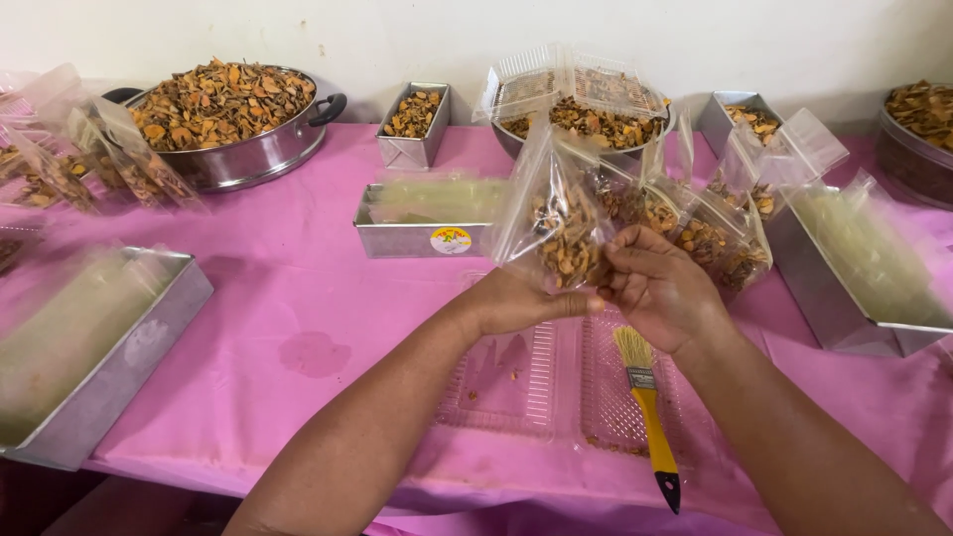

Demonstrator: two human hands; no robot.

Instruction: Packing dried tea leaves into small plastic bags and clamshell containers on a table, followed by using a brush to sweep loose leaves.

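Observation:
My left hand (516, 301) and my right hand (660, 288) both grip a clear plastic bag (551, 213) partly filled with dried orange-brown slices, held up over the pink table. My left hand holds its lower left side; my right hand pinches its right side. Below my hands lies an open clear plastic clamshell tray (536, 382) with a few crumbs. A yellow-handled paintbrush (647, 407) lies on that tray's right half, bristles pointing away from me.
A big steel pot (248, 154) of dried slices stands back left. Small metal tins (415, 124) and a bowl (596, 129) of slices sit at the back. Filled bags (715, 238) lie right of my hands. Metal trays of empty bags (89, 347) flank both sides.

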